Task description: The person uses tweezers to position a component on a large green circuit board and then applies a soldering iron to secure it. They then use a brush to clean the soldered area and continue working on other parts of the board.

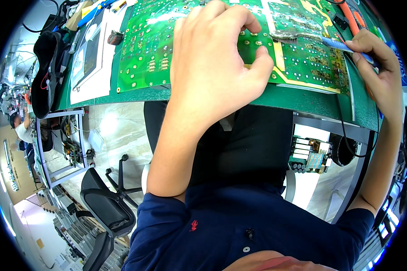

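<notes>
A large green circuit board (144,52) lies on the green-topped bench in front of me. My left hand (215,67) is over its middle, thumb apart and fingers slightly bent, with nothing seen in its grasp. Some fingertips run out of the top of the picture, and the hand hides part of the board. At the right, my right hand (379,67) pinches the blue handle of a brush (334,43). The brush's grey bristles reach left onto the board's upper right part, where the surface looks wet and shiny.
White paper sheets (95,83) and a black case (46,74) lie left of the board. An orange-handled tool (347,16) sits at the upper right. A black cable (343,131) hangs off the bench's right edge. Behind me stands a black office chair (105,198).
</notes>
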A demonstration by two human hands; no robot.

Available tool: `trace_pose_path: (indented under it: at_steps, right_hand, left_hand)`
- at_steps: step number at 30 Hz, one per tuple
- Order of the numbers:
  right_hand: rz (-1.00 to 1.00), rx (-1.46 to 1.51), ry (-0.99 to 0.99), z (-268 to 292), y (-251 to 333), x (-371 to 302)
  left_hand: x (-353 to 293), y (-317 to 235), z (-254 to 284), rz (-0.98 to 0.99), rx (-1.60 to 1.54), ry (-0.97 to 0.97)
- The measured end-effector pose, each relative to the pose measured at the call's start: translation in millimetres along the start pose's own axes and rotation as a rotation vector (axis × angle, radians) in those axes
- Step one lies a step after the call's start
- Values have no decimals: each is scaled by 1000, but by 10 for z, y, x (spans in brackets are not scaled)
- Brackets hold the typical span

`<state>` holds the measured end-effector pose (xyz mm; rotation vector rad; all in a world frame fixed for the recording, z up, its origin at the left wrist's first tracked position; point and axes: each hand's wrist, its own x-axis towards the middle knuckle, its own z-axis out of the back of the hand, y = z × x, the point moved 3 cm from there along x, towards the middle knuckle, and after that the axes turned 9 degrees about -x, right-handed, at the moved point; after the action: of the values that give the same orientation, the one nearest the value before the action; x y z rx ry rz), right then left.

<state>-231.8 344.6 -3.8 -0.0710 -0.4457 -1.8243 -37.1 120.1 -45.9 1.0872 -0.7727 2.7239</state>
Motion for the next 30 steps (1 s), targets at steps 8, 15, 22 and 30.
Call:
trace_pose_path:
  at_steps: [8, 15, 22, 30]
  right_hand:
    - [-71, -62, -22, 46, -67, -25]
    - [-90, -60, -24, -36, -189, -86]
    - [-106, -37, -67, -24, -167, -60]
    - [-99, -35, -83, -46, -82, -57]
  left_hand:
    - [-5, 11, -4, -17, -15, 1]
    - [-3, 39, -5, -67, -68, 12]
    - [19, 108, 3, -143, -38, 18]
    - [-24, -102, -4, -36, 26, -21]
